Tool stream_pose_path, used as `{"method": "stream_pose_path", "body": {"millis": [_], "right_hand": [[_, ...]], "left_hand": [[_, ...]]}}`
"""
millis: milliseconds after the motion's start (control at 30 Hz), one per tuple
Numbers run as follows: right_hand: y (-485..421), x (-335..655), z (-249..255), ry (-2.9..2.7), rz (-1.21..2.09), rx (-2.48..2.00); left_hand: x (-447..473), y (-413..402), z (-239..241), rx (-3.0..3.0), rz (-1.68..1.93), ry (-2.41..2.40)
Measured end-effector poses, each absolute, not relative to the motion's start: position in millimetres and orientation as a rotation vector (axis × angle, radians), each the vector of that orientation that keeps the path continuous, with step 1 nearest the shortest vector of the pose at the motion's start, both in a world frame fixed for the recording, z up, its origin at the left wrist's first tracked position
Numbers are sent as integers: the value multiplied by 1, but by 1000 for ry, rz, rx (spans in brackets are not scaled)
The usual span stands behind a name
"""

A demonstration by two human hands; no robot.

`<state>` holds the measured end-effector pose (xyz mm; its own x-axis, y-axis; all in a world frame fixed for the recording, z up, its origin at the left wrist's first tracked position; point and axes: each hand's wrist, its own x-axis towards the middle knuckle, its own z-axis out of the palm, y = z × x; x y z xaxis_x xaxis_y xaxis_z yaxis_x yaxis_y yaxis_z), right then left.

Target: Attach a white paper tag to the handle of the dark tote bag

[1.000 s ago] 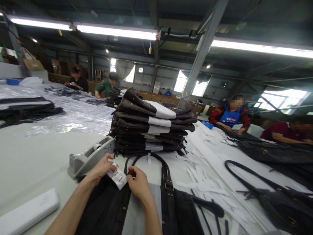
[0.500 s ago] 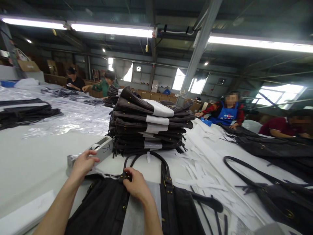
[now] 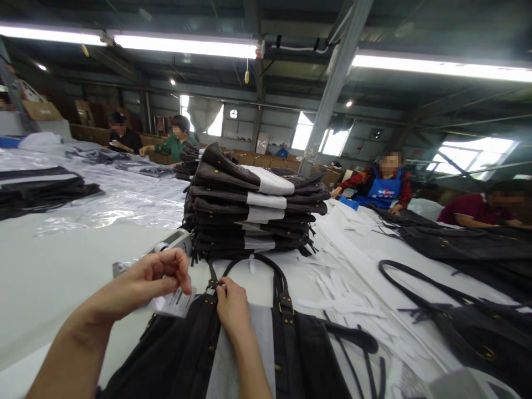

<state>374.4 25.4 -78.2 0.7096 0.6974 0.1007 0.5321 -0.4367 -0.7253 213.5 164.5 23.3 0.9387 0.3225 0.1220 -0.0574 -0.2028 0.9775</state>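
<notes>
A black handbag (image 3: 174, 349) with brass studs lies in front of me, a grey-white paper strip (image 3: 226, 360) down its middle. My right hand (image 3: 233, 305) rests on the strip, its fingers closed at the foot of the bag's left handle. My left hand (image 3: 153, 280) is raised over the bag's upper left edge with fingers curled; anything pinched in them is too small to make out. Just under it, a white printed tag (image 3: 177, 302) lies at the bag's top edge. Behind that hand, a tape dispenser (image 3: 178, 239) is partly hidden.
A tall stack of black handbags (image 3: 253, 213) with white bands stands just beyond. White paper strips (image 3: 341, 299) are scattered to the right, near another black bag (image 3: 469, 332). Folded black bags (image 3: 41, 188) and clear plastic sheets (image 3: 120, 202) lie left. Several people work around the table.
My left hand has come away from the tape dispenser, moving right and toward me, and its fingers have curled. The white tag now shows beneath it. My right hand has shifted slightly on the bag.
</notes>
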Motion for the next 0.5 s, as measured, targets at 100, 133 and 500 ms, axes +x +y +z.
{"method": "stream_pose_path", "body": {"millis": [100, 133, 500], "right_hand": [[26, 376, -81, -911, 266, -2091], [27, 376, -82, -906, 265, -2079], [-23, 373, 6, -705, -52, -1950]], "left_hand": [[215, 158, 26, 1710, 329, 141], [217, 157, 26, 1696, 311, 130], [176, 116, 45, 2321, 9, 470]]}}
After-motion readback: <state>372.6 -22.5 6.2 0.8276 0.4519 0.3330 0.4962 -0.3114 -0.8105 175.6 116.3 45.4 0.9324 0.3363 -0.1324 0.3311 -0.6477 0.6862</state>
